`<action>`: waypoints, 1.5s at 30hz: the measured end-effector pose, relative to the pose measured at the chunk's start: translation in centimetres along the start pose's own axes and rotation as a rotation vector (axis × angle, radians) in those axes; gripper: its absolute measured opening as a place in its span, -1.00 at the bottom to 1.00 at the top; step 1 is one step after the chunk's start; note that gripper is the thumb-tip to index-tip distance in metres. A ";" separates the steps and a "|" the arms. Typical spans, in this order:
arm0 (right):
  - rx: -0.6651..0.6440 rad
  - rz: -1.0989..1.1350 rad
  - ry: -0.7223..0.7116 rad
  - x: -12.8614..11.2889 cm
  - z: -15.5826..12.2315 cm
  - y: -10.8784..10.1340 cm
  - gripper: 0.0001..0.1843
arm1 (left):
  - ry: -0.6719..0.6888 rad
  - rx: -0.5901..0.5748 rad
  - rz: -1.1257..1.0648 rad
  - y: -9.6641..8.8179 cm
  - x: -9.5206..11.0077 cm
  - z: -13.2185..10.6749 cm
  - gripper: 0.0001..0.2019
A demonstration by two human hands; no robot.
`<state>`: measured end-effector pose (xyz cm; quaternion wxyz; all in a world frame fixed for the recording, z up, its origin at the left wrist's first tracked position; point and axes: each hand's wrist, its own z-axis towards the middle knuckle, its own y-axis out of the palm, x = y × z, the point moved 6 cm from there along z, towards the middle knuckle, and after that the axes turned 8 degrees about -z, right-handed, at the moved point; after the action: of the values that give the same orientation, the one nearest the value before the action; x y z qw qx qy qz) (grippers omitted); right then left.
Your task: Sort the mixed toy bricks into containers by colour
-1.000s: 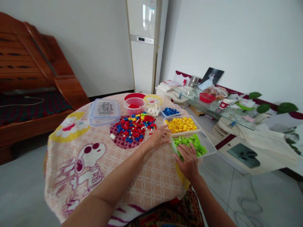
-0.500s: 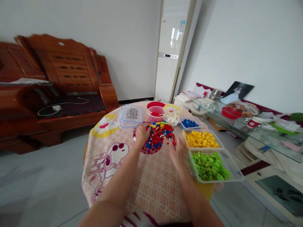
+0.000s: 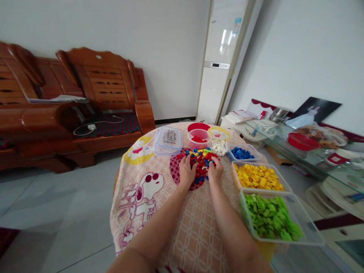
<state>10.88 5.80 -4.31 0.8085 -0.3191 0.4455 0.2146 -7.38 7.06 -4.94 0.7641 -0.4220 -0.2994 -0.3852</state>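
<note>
A heap of small red, blue, yellow and white bricks [image 3: 200, 161] lies in the middle of a round table under a pink cartoon cloth [image 3: 148, 189]. My left hand [image 3: 187, 171] rests on the heap's left edge, fingers curled over bricks. My right hand [image 3: 215, 171] rests on its right edge, fingers bent down among the bricks. What either hand holds is hidden. To the right stand clear tubs of green bricks [image 3: 267, 216], yellow bricks [image 3: 257, 176] and blue bricks [image 3: 241, 153].
Behind the heap are a round tub of red bricks [image 3: 198, 138], a pile of white bricks [image 3: 218, 146] and a clear lidded box [image 3: 168, 139]. A wooden sofa [image 3: 85, 98] stands left, a tall white air conditioner [image 3: 217, 64] behind, a cluttered glass shelf [image 3: 307, 140] right.
The view swung left and the table now sits centred. Both hands left the green and yellow tubs and moved onto the mixed heap, closing in on it from either side.
</note>
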 end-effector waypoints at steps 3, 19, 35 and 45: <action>0.007 0.067 0.010 0.2 0.9 0.4 -0.54 | -0.016 0.019 -0.056 1.4 0.8 0.6 -0.49; 0.085 0.464 0.099 -3.7 7.6 -1.2 -0.66 | -0.143 0.025 -0.253 -1.7 2.7 9.4 -0.62; -0.520 -0.585 -0.181 -3.4 8.6 -1.3 -0.78 | -0.136 -0.089 -0.194 -0.5 0.5 8.9 -0.72; -0.437 -0.908 -0.254 -2.0 7.7 0.1 -0.71 | -0.119 -0.110 -0.195 -0.8 0.7 9.1 -0.73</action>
<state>14.23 11.17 0.45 0.7823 -0.6130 0.1054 -0.0325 -8.89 14.50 0.20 0.6796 -0.4543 -0.3624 -0.4476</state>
